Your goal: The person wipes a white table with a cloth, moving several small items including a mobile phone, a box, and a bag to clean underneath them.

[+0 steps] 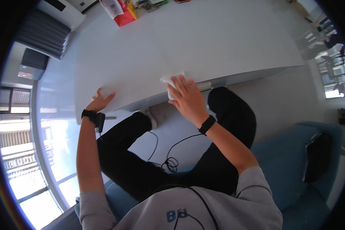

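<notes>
A crumpled white tissue (167, 79) lies at the near edge of the white table (218, 38), partly hidden under my right hand (188, 99). The fingers of that hand stretch over the tissue and hold it against the tabletop, and some of the tissue hangs past the edge below the palm. To the left, my left hand (99, 101) rests at the near left part of the table with thumb and fingers apart. Nothing is in it. Each wrist wears a black band, and the left band (92, 115) carries a small dark box.
A red and yellow package (120, 13) stands at the table's far side beside small items. Below the edge, a drawer front or ledge (234, 79) runs over my knees. Black cable (170, 164) coils between my legs. I sit on a blue sofa (280, 165) with a dark cushion (318, 157).
</notes>
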`<state>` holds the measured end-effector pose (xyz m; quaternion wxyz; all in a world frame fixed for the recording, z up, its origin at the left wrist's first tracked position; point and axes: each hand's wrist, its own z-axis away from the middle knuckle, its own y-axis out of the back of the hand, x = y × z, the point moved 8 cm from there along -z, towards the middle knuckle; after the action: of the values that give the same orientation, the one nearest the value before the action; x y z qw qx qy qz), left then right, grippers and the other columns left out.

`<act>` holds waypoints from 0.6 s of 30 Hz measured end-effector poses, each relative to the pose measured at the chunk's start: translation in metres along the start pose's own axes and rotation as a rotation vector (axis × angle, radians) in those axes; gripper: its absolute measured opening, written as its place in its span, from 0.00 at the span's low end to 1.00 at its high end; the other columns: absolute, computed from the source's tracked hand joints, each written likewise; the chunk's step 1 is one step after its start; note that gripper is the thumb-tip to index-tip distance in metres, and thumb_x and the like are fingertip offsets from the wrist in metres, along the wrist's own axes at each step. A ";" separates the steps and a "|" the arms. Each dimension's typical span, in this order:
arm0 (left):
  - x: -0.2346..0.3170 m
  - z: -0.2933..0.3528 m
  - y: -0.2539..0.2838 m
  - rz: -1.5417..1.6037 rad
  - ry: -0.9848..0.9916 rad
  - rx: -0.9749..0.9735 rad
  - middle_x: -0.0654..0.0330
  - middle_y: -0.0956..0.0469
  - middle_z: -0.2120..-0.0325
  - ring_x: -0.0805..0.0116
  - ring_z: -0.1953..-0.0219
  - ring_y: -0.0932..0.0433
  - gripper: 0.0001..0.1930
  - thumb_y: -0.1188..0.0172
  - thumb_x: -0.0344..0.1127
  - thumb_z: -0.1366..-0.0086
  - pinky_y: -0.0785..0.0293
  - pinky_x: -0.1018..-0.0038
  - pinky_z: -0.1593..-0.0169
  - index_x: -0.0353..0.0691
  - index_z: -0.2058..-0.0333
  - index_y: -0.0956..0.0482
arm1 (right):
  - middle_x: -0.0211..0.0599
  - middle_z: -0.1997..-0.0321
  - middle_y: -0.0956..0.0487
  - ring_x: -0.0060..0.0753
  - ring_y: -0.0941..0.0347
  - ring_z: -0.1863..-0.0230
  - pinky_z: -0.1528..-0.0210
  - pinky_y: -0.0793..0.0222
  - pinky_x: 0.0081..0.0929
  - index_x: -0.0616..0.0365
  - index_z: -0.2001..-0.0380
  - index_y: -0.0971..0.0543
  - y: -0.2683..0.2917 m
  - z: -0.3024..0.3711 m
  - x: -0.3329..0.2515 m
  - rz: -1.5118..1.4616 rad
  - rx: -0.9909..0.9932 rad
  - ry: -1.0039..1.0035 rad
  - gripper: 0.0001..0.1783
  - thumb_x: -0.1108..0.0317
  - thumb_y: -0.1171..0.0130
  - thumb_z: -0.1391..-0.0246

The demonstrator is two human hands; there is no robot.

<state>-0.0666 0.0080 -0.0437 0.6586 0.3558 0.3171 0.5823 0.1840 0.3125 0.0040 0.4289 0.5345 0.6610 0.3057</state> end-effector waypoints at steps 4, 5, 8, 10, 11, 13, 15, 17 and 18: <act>0.031 -0.034 0.010 -0.037 0.063 0.632 0.23 0.49 0.45 0.26 0.41 0.51 0.58 0.52 0.80 0.57 0.59 0.37 0.42 0.44 0.36 0.53 | 0.44 0.40 0.36 0.47 0.43 0.37 0.39 0.49 0.46 0.57 0.46 0.32 0.032 -0.013 0.038 0.127 0.044 -0.033 0.28 0.55 0.45 0.48; 0.018 -0.030 -0.006 -0.067 0.027 0.685 0.23 0.48 0.45 0.25 0.43 0.49 0.57 0.52 0.80 0.58 0.55 0.36 0.44 0.44 0.37 0.49 | 0.45 0.40 0.35 0.48 0.42 0.38 0.39 0.48 0.46 0.59 0.47 0.32 0.037 -0.003 0.046 0.139 0.024 -0.104 0.27 0.56 0.46 0.47; -0.005 0.014 -0.005 -0.116 0.118 0.464 0.32 0.56 0.40 0.28 0.40 0.56 0.54 0.49 0.78 0.57 0.53 0.28 0.50 0.55 0.36 0.55 | 0.50 0.41 0.35 0.54 0.41 0.40 0.39 0.48 0.46 0.63 0.47 0.34 0.057 0.005 0.076 0.110 0.076 -0.359 0.26 0.57 0.51 0.43; 0.007 0.032 0.000 -0.053 0.077 0.280 0.36 0.68 0.36 0.32 0.35 0.68 0.58 0.42 0.72 0.56 0.58 0.28 0.47 0.60 0.35 0.67 | 0.52 0.39 0.38 0.56 0.45 0.37 0.38 0.50 0.46 0.65 0.45 0.35 0.044 -0.001 0.110 0.136 0.037 -0.412 0.31 0.52 0.52 0.43; -0.006 0.033 0.005 -0.063 0.036 0.269 0.36 0.70 0.36 0.33 0.35 0.69 0.61 0.35 0.65 0.58 0.56 0.29 0.46 0.58 0.35 0.70 | 0.52 0.39 0.38 0.56 0.45 0.37 0.38 0.50 0.46 0.65 0.45 0.35 0.046 -0.014 0.101 0.150 0.052 -0.410 0.31 0.52 0.52 0.43; 0.018 0.052 0.006 -0.105 -0.087 0.232 0.37 0.72 0.36 0.34 0.35 0.70 0.66 0.27 0.54 0.62 0.55 0.30 0.46 0.56 0.35 0.72 | 0.52 0.36 0.43 0.57 0.52 0.34 0.36 0.54 0.46 0.66 0.43 0.37 0.048 -0.018 0.099 0.156 0.101 -0.537 0.36 0.46 0.52 0.45; 0.026 0.053 -0.003 -0.133 -0.068 0.246 0.37 0.73 0.36 0.35 0.34 0.70 0.71 0.23 0.46 0.66 0.54 0.31 0.46 0.55 0.35 0.75 | 0.52 0.35 0.45 0.58 0.55 0.33 0.35 0.56 0.46 0.65 0.42 0.38 0.032 -0.024 0.087 0.105 0.063 -0.494 0.38 0.45 0.52 0.46; 0.027 0.030 -0.011 -0.121 -0.026 0.275 0.39 0.74 0.36 0.37 0.34 0.70 0.70 0.23 0.43 0.65 0.55 0.30 0.45 0.58 0.36 0.75 | 0.52 0.34 0.47 0.58 0.58 0.32 0.34 0.57 0.45 0.65 0.41 0.39 0.015 -0.030 0.068 0.041 0.020 -0.462 0.40 0.43 0.51 0.47; 0.024 0.025 -0.012 -0.086 0.034 0.288 0.40 0.74 0.36 0.38 0.34 0.70 0.69 0.23 0.41 0.64 0.55 0.30 0.45 0.59 0.36 0.74 | 0.51 0.34 0.47 0.58 0.58 0.32 0.34 0.58 0.45 0.65 0.41 0.39 0.007 -0.036 0.050 0.021 0.004 -0.410 0.41 0.43 0.50 0.48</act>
<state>-0.0362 0.0282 -0.0402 0.6196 0.4229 0.4235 0.5079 0.1520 0.3645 0.0136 0.5501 0.5932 0.5549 0.1937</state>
